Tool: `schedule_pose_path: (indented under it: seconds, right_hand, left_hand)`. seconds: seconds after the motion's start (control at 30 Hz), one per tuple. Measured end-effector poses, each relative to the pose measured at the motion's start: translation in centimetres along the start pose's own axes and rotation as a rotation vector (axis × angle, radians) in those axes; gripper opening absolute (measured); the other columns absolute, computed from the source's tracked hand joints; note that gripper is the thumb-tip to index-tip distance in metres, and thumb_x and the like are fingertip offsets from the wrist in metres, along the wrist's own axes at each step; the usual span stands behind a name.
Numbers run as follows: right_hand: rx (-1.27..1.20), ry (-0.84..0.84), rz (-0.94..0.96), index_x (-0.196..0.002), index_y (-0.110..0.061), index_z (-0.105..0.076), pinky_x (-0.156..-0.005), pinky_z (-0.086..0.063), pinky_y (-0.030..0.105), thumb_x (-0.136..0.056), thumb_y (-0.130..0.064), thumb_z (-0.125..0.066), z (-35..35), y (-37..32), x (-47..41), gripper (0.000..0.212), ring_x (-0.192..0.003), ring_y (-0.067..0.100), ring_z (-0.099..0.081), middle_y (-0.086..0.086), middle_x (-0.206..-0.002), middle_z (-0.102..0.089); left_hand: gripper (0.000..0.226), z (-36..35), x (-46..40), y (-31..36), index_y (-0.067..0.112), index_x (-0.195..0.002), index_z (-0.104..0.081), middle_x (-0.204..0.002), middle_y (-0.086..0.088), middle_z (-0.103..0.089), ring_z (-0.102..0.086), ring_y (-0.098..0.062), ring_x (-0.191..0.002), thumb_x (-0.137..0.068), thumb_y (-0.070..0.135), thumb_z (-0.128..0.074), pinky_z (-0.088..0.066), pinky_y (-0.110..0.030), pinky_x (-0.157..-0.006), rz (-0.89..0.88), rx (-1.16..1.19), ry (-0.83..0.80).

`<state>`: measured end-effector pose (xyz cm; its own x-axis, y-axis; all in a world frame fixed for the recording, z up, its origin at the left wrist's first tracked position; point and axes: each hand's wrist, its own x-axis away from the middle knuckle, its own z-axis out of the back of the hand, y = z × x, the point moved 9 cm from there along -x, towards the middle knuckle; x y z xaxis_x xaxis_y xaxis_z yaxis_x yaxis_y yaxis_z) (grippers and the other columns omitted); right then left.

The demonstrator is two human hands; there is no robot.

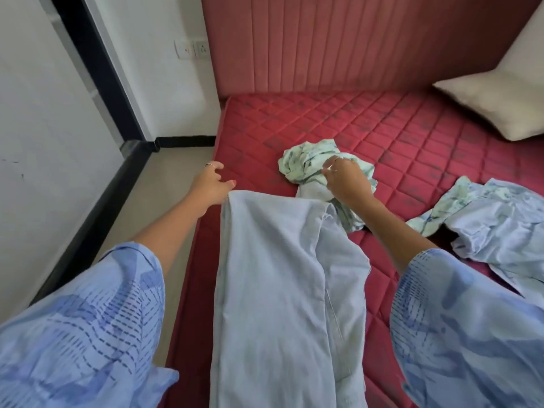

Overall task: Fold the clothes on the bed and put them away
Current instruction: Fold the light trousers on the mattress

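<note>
— On the bed, which way do the trousers run?
— Lengthwise toward the headboard; pale blue, folded. Left hand loose at their corner, right hand gripping the shirt.

Left hand outstretched, fingers loosely spread, right hand pinching
</note>
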<state>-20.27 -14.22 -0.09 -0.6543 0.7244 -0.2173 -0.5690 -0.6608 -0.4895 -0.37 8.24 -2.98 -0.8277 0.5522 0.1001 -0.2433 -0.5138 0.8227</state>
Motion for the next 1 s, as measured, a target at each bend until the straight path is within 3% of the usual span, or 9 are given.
schedule_pose_path:
  seconds: [0.07,0.2,0.37,0.47,0.6,0.73,0.87,0.93,1.0]
  right_hand:
    - [-0.051,-0.009,-0.022,-0.099,-0.006,-0.067,-0.075,-0.046,0.036,-0.095,-0.016,-0.049,-1.5,1.5,1.6,0.021,-0.095,0.031,-0.060,0.014,-0.102,-0.066]
    - [-0.100,-0.147,-0.111,-0.067,0.000,-0.056,-0.058,-0.034,0.033,-0.093,-0.011,-0.052,-7.6,6.0,9.9,0.028,-0.061,0.030,-0.051,0.014,-0.065,-0.058]
    - [-0.465,-0.340,-0.411,-0.089,-0.007,-0.067,-0.073,-0.049,0.031,-0.095,-0.030,-0.055,-14.1,8.4,13.1,0.027,-0.075,0.017,-0.061,-0.001,-0.077,-0.065]
    - [-0.797,-0.288,-0.718,-0.102,-0.008,-0.064,-0.088,-0.055,0.040,-0.090,-0.042,-0.059,-16.6,9.1,11.9,0.037,-0.091,0.023,-0.066,0.009,-0.101,-0.069]
    - [-0.941,-0.468,-0.925,-0.111,-0.012,-0.063,-0.090,-0.053,0.036,-0.083,-0.047,-0.070,-19.6,8.0,10.7,0.045,-0.099,0.025,-0.064,0.007,-0.108,-0.067]
    - [-0.889,-0.513,-0.976,-0.100,-0.012,-0.060,-0.060,-0.045,0.024,-0.082,-0.043,-0.073,-19.8,7.8,9.4,0.038,-0.069,0.017,-0.055,0.002,-0.082,-0.059]
    - [-0.963,-0.419,-0.945,-0.110,-0.010,-0.058,-0.072,-0.054,0.033,-0.079,-0.033,-0.077,-19.5,7.5,7.5,0.043,-0.084,0.023,-0.063,0.009,-0.098,-0.066]
    - [-1.008,-0.329,-0.892,-0.108,-0.011,-0.059,-0.070,-0.055,0.034,-0.081,-0.023,-0.076,-18.7,7.5,6.1,0.035,-0.083,0.023,-0.064,0.009,-0.097,-0.068]
    - [-1.034,-0.267,-0.828,-0.108,-0.008,-0.061,-0.074,-0.056,0.037,-0.082,-0.018,-0.073,-17.6,7.3,4.2,0.030,-0.085,0.024,-0.066,0.009,-0.097,-0.068]
  left_hand:
    - [0.048,-1.7,-0.2,-3.0,0.012,-0.135,-0.043,-0.126,-0.009,-0.051,-0.061,-0.031,-0.103,-0.092,0.020,-0.063,-0.054,-0.039,-0.082,0.052,-0.059,-0.047]
    - [0.018,-5.2,2.7,-11.4,0.013,-0.097,-0.056,-0.099,-0.012,-0.065,-0.065,-0.032,-0.094,-0.091,0.029,-0.061,-0.053,-0.046,-0.087,0.189,-0.094,-0.075]
    - [0.032,-8.1,4.8,-16.0,0.006,-0.098,-0.060,-0.098,-0.008,-0.064,-0.061,-0.025,-0.085,-0.092,0.038,-0.058,-0.053,-0.037,-0.078,0.346,-0.028,-0.042]
    - [0.036,-8.9,5.2,-15.7,0.005,-0.104,-0.057,-0.103,-0.007,-0.059,-0.055,-0.023,-0.089,-0.093,0.040,-0.056,-0.043,-0.030,-0.072,0.366,-0.029,-0.055]
    - [0.041,-9.4,3.8,-16.3,0.006,-0.098,-0.055,-0.105,-0.009,-0.063,-0.057,-0.021,-0.086,-0.090,0.047,-0.058,-0.039,-0.027,-0.059,0.392,0.042,-0.104]
    - [0.048,-9.1,2.3,-15.8,0.006,-0.107,-0.051,-0.105,-0.005,-0.058,-0.056,-0.022,-0.090,-0.087,0.048,-0.062,-0.041,-0.030,-0.070,0.391,0.015,-0.032]
    - [0.051,-8.8,0.3,-14.8,0.002,-0.109,-0.054,-0.106,-0.007,-0.058,-0.056,-0.025,-0.095,-0.086,0.046,-0.064,-0.045,-0.035,-0.080,0.349,-0.063,0.061]
    - [0.036,-9.0,-0.9,-14.2,0.002,-0.104,-0.058,-0.108,-0.010,-0.061,-0.058,-0.029,-0.100,-0.090,0.035,-0.061,-0.047,-0.037,-0.086,0.302,-0.089,0.071]
    - [0.016,-8.9,-1.6,-13.1,0.008,-0.101,-0.057,-0.103,-0.005,-0.057,-0.055,-0.023,-0.092,-0.093,0.021,-0.055,-0.042,-0.028,-0.076,0.251,-0.033,0.075]
